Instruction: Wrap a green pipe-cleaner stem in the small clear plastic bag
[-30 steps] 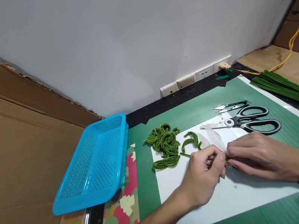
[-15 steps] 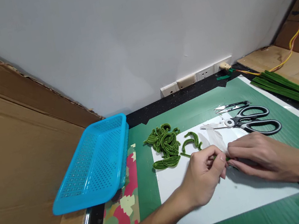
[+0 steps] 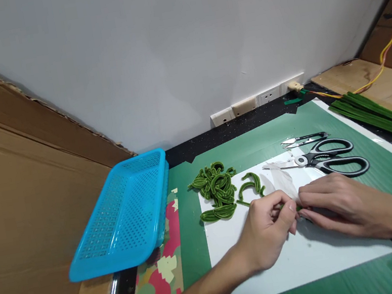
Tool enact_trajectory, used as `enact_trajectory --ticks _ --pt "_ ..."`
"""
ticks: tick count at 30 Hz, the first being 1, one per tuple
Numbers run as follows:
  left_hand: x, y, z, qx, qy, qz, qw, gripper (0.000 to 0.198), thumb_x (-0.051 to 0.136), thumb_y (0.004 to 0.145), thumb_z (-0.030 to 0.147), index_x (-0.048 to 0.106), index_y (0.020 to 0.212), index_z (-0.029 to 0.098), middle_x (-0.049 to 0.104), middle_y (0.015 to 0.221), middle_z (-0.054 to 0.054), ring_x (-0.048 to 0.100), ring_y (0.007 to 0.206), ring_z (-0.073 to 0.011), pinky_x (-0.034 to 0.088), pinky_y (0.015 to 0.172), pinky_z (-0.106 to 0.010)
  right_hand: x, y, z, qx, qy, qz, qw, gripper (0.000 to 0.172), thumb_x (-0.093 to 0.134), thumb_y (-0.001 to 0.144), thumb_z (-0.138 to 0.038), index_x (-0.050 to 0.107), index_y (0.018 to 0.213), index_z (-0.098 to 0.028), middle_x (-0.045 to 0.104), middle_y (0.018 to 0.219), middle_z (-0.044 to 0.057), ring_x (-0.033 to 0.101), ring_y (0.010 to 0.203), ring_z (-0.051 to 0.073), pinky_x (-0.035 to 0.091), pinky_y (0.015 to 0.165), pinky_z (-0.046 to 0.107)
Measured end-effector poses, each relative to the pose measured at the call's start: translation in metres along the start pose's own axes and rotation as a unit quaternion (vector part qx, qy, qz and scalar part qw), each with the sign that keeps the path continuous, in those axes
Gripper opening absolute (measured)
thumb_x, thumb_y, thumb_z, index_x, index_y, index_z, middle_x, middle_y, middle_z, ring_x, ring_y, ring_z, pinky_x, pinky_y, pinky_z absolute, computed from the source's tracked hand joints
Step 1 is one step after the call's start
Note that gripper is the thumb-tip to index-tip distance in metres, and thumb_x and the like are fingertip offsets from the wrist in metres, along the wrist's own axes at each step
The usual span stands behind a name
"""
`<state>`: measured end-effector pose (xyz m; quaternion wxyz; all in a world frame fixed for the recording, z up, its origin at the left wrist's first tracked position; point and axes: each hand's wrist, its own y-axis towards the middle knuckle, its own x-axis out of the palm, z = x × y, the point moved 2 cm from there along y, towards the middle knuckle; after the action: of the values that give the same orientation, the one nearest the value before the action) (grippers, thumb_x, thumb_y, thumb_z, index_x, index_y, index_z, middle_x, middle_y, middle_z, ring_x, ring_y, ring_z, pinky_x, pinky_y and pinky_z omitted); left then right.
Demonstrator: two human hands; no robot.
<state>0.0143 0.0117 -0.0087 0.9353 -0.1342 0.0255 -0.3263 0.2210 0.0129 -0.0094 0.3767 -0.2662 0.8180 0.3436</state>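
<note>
My left hand [image 3: 268,230] and my right hand [image 3: 336,206] meet over a white sheet [image 3: 261,266] on the green mat [image 3: 255,142]. Both pinch the same short green pipe-cleaner piece [image 3: 298,208], of which only a small bit shows between the fingertips. A whitish translucent wrapper [image 3: 280,180] lies just behind the fingers. A pile of bent green pipe-cleaner pieces [image 3: 215,186] lies to the left of my left hand, with two loose curved pieces [image 3: 249,184] nearer to it.
Black-handled scissors [image 3: 328,159] and small snips [image 3: 303,139] lie behind my right hand. A blue plastic basket [image 3: 124,214] leans at the left by cardboard. Long straight green pipe cleaners [image 3: 387,120] lie at the right. Wall sockets [image 3: 256,100] and a yellow cable [image 3: 386,52] run along the back.
</note>
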Motion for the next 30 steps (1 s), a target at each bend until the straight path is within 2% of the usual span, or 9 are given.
enact_trajectory --ticks 4,6,30 --pt "-0.0003 0.0000 0.0007 -0.003 0.007 -0.001 1.000 0.035 0.061 0.105 0.048 0.057 0.087 0.017 0.058 0.070 0.003 0.047 0.057 -0.0072 0.036 0.060 -0.022 0.0011 -0.0016 0.0012 -0.005 0.023 -0.021 0.999 0.029 0.043 0.113 -0.023 0.060 0.089 -0.019 0.055 0.074 0.000 0.047 0.064 0.012 0.031 0.062 0.029" --pt "-0.0005 -0.0002 0.0010 -0.005 0.007 -0.001 1.000 0.036 0.061 0.105 0.048 0.057 0.088 0.017 0.058 0.070 0.003 0.048 0.057 -0.0074 0.037 0.059 -0.022 0.0011 -0.0012 0.0015 -0.009 0.028 -0.021 0.999 0.028 0.042 0.112 -0.020 0.058 0.089 -0.019 0.054 0.074 -0.001 0.046 0.063 0.012 0.030 0.061 0.029" --pt "-0.0004 0.0000 -0.0009 -0.004 0.002 0.004 1.000 0.034 0.062 0.105 0.046 0.057 0.087 0.017 0.058 0.070 0.003 0.047 0.057 -0.0070 0.037 0.059 -0.021 0.0005 -0.0015 0.0012 -0.005 0.025 -0.027 0.999 0.028 0.043 0.112 -0.019 0.062 0.091 -0.018 0.055 0.074 0.000 0.047 0.064 0.012 0.030 0.062 0.030"
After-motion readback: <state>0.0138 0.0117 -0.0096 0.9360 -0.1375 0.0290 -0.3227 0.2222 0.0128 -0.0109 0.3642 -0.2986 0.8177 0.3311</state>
